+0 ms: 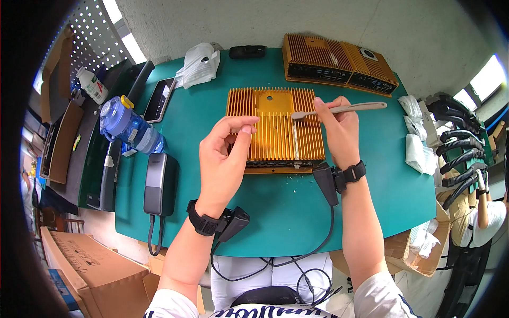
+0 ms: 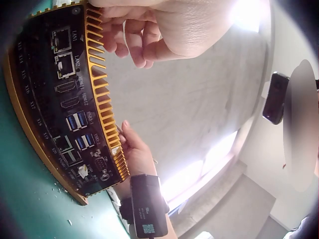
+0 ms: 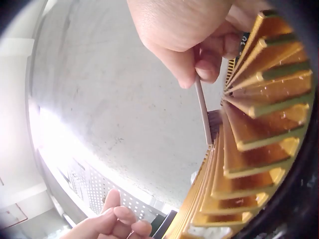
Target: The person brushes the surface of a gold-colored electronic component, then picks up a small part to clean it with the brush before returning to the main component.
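Observation:
My right hand [image 1: 343,127] pinches the pale handle of a small brush [image 1: 366,106] above the gold finned case [image 1: 241,143]. The brush's dark bristles [image 3: 215,122] sit down against the fins in the right wrist view. A whitish strip [image 1: 295,140] runs along the fins below the brush head. Over the case's left half, my left hand [image 1: 222,146] holds nothing, its fingers loosely bent. The left wrist view shows the case's black port panel [image 2: 60,99] with LAN, HDMI and USB sockets, and white residue at one corner.
Two similar gold cases [image 1: 318,55] stand at the back right. A blue bottle [image 1: 132,124], a phone [image 1: 159,99], a dark power bank [image 1: 160,183] and a white plastic bag [image 1: 200,64] lie along the left. White crumbs dot the green table [image 1: 275,222] in front of the case.

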Motion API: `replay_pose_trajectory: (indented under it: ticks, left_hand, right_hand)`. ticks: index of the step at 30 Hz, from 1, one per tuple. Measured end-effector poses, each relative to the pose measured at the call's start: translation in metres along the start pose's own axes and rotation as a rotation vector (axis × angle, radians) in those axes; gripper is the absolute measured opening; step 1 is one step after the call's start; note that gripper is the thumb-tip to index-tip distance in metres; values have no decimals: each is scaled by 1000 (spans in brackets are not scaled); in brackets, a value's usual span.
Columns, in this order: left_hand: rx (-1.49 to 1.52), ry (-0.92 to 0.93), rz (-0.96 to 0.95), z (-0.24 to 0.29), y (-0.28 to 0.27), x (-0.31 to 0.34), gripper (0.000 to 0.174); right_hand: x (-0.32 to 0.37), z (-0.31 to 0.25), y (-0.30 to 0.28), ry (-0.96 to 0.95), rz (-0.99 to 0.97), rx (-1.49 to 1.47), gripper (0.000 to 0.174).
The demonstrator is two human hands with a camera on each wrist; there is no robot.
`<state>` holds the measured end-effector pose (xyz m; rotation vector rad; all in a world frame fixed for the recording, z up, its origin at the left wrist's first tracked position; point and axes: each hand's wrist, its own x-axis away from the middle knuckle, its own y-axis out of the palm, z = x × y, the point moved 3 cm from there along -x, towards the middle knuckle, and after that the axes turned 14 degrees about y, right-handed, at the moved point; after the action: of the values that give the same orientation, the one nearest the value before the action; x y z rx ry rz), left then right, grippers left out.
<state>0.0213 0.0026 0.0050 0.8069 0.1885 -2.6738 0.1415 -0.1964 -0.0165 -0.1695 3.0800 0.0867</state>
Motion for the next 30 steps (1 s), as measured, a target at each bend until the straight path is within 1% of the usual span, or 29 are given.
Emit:
replay_pose_trajectory:
  ticks: [5,7,10,17,20,22,30]
  left_hand:
    - [8,3,4,1,0,0,16]
    - [12,-35,-13,2,0,1,17]
    - [18,-4,4,1,0,0,16]
    - [21,-6,7,1,1,0,16]
    - [23,0,6,1,0,0,16]
    - [21,-30,-17,1,-1,1,18]
    - [24,-43,-13,1,-1,1,18]
  right_hand:
    - [0,0,1,-4,4,-6,29]
    - [1,0,1,5,1,-23,29]
    - [2,-1,2,6,0,-24,28]
    - [0,3,1,7,5,-49,27]
    - [1,3,1,53,-2,-78,26]
    - [0,5,-1,75,-4,-81,26]
    - [1,3,1,96,-2,-103,25]
